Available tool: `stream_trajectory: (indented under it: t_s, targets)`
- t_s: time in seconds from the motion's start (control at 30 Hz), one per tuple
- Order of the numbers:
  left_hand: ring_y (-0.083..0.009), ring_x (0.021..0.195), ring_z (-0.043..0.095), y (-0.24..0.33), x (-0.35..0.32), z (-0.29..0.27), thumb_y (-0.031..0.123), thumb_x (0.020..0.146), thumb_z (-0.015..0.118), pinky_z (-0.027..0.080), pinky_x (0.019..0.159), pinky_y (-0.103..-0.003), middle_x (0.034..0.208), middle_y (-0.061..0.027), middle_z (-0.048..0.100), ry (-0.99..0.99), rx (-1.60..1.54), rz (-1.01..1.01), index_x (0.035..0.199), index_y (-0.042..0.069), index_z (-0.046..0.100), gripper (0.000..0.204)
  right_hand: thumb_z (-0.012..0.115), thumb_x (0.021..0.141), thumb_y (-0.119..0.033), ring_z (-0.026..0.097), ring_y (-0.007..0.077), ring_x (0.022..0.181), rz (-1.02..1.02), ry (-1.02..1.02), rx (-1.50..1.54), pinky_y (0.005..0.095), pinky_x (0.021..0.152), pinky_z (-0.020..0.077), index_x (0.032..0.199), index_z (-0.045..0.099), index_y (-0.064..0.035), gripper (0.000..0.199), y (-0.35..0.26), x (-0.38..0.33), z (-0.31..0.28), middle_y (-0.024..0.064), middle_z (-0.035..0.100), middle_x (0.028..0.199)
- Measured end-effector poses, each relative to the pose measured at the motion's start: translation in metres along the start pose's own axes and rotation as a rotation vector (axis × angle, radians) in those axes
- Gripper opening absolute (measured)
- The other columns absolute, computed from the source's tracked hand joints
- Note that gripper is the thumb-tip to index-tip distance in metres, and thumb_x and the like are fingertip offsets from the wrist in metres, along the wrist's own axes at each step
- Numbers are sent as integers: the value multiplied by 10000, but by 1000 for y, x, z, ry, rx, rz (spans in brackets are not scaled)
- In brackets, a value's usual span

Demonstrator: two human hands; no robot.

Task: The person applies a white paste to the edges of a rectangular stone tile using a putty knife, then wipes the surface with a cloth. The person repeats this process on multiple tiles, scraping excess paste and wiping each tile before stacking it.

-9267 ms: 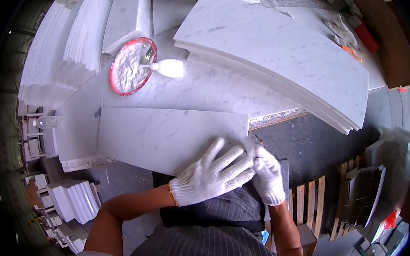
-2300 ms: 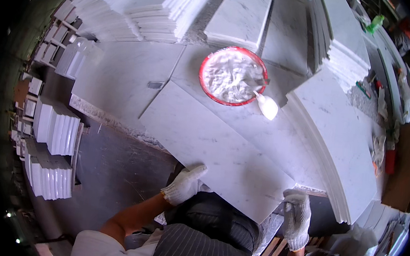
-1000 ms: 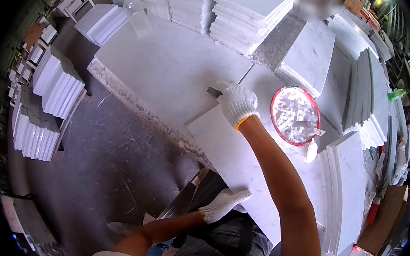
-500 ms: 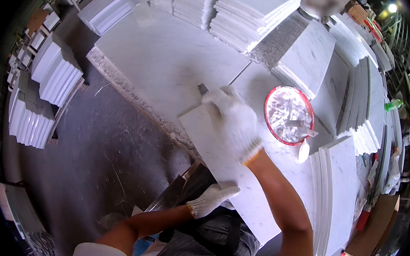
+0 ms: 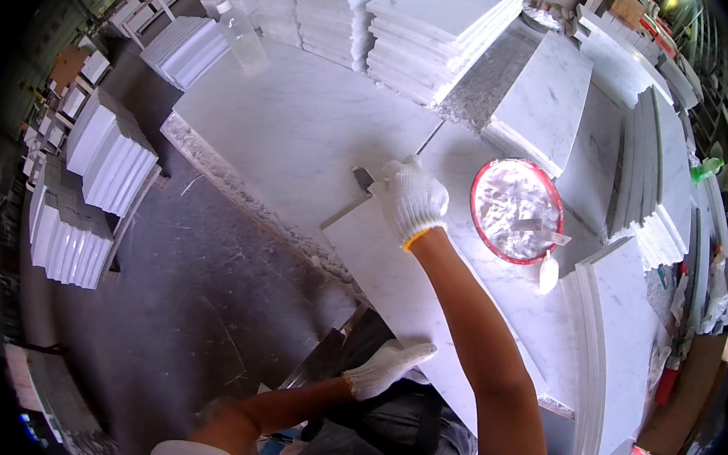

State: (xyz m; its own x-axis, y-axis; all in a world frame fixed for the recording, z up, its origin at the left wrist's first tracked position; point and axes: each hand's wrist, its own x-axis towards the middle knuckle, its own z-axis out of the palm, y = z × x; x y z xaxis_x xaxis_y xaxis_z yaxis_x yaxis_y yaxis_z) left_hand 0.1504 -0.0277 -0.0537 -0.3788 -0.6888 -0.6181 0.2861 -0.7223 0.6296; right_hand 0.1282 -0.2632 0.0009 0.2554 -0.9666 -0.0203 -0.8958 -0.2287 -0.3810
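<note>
A white marble slab (image 5: pixel 414 296) lies slanted toward me over a larger marble slab (image 5: pixel 295 119). My right hand (image 5: pixel 413 199), in a white knit glove, is closed at the slab's far end around a putty knife (image 5: pixel 362 177). Only a bit of the knife's grey blade shows; its handle is hidden in the glove. My left hand (image 5: pixel 387 369), gloved too, grips the slab's near left edge, one digit lying on top and the others out of sight. Right of my right hand stands a red-rimmed bowl (image 5: pixel 474 215) of white paste, with a flat metal blade (image 5: pixel 539 231) across it.
Marble stacks stand at the back (image 5: pixel 439 28) and along the right (image 5: pixel 614 358). A clear bottle (image 5: pixel 243 43) stands at the far left corner. A white-handled tool (image 5: pixel 548 274) lies by the bowl. Leftward, the floor (image 5: pixel 196 300) lies below the table's rough edge, with tile stacks (image 5: pixel 81 231) beyond.
My right hand has drawn slightly nearer to the joint between the slabs and turned, still with the knife. My left hand stays at the slab edge. The view has shifted slightly.
</note>
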Motion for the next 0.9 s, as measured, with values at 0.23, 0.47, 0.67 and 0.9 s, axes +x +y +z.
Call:
stream_trajectory:
  t_s: [0.23,0.47,0.67,0.9]
  targets:
    - [-80,907,587,-4,2,2,222,976,650,493,816,-269,1007,-15,645,20,-44,-48,1110,2,659,257,676,868,-313,693,369,879,-23,-172,-82,468,720,565,972,710,-49,287,-18,23,7,195,620,1166]
    - [-128,871,644,-5,0,-1,215,968,648,557,758,-279,1008,-53,652,37,-175,-48,1114,11,633,251,578,952,-197,673,384,763,-322,135,251,476,660,538,1090,565,-63,193,-37,-42,-3,180,665,917]
    - [-155,922,649,-15,4,-5,216,992,586,569,726,-304,1067,-81,639,-17,211,136,1189,16,592,281,693,880,-75,703,302,848,-368,-53,664,360,702,583,1216,569,-77,358,66,-218,-86,140,661,1072]
    - [-275,1178,591,-6,0,10,333,1025,502,532,962,-432,1277,-173,582,-39,-170,-78,1347,-38,453,493,624,848,114,631,121,788,742,543,619,266,703,517,1109,653,2,285,189,-420,-103,61,671,919]
